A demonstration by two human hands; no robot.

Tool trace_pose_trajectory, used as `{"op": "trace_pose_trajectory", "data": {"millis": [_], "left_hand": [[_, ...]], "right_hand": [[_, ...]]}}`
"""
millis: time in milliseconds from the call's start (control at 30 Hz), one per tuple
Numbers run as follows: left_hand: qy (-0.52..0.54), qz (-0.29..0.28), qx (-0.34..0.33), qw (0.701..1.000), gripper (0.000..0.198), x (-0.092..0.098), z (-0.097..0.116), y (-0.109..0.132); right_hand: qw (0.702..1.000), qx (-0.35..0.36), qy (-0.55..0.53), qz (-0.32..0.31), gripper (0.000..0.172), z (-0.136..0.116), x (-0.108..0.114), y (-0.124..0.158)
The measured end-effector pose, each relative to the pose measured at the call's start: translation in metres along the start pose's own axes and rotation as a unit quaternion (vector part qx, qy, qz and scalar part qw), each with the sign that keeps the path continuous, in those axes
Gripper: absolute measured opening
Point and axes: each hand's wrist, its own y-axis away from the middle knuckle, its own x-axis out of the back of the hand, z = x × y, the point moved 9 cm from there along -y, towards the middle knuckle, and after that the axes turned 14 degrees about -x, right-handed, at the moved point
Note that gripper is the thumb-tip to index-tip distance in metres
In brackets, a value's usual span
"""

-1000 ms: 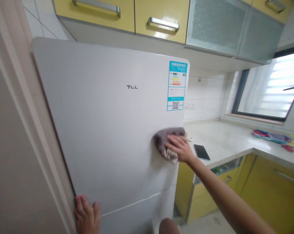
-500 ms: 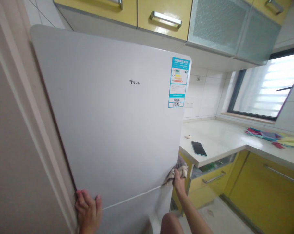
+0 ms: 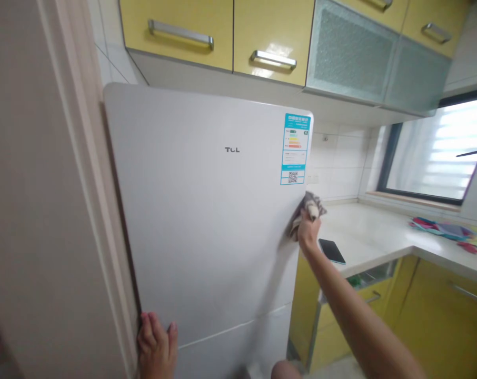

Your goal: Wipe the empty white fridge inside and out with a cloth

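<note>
A white refrigerator (image 3: pixel 207 221) with a TCL logo fills the middle of the view. My right hand (image 3: pixel 309 231) is closed round a bunched grey and beige rag (image 3: pixel 313 205), pressed against the right edge of the upper door below the blue energy label (image 3: pixel 296 150). Low on the door's left edge rests my left hand (image 3: pixel 158 342). It holds nothing; its thumb is apart from the fingers, which lie against the door above the seam between the two doors.
A black phone (image 3: pixel 332 251) lies on the white countertop (image 3: pixel 357 221) beside my right forearm. Colourful cloths (image 3: pixel 447 231) are further right, under the window (image 3: pixel 439 150). Yellow cabinets (image 3: pixel 179 31) hang above the refrigerator. A door frame (image 3: pixel 84 184) stands close on the left.
My right hand has moved the rag up along the door's right edge, from the seam to just below the label. My left hand stays at the left edge. The camera view has shifted.
</note>
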Motion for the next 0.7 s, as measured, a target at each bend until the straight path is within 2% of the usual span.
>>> {"op": "trace_pose_trajectory", "data": {"millis": [67, 167, 233, 300, 400, 500, 567, 633, 700], "left_hand": [[0.012, 0.013, 0.019, 1.000, 0.030, -0.002, -0.002, 0.002], [0.053, 0.022, 0.113, 0.992, 0.036, -0.011, -0.012, 0.008], [0.079, 0.032, 0.180, 0.980, 0.045, -0.016, -0.018, 0.011], [0.094, 0.047, 0.213, 0.971, 0.054, -0.019, -0.020, 0.013], [0.103, 0.060, 0.228, 0.966, 0.059, -0.022, -0.021, 0.016], [0.102, 0.069, 0.167, 0.978, 0.055, -0.018, -0.014, 0.013], [0.094, 0.074, 0.133, 0.984, 0.059, -0.010, -0.010, 0.007], [0.098, 0.077, 0.153, 0.980, 0.074, 0.001, -0.012, 0.001], [0.123, 0.070, 0.194, 0.971, 0.087, 0.010, -0.016, -0.007]], "right_hand": [[0.998, 0.065, -0.010, -0.004, 0.054, -0.090, -0.020, -0.031], [0.989, 0.143, -0.005, 0.025, 0.054, -0.206, -0.042, -0.061], [0.977, 0.201, 0.047, 0.061, 0.064, -0.267, -0.059, -0.062], [0.957, 0.272, 0.092, 0.041, 0.073, -0.318, -0.091, -0.045], [0.919, 0.360, 0.138, -0.076, 0.070, -0.374, -0.159, 0.015], [0.870, 0.413, 0.213, -0.166, 0.075, -0.412, -0.233, 0.102], [0.823, 0.472, 0.254, -0.185, 0.073, -0.429, -0.273, 0.165], [0.783, 0.545, 0.245, -0.176, 0.071, -0.437, -0.296, 0.224], [0.767, 0.591, 0.189, -0.164, 0.072, -0.431, -0.302, 0.269]]}}
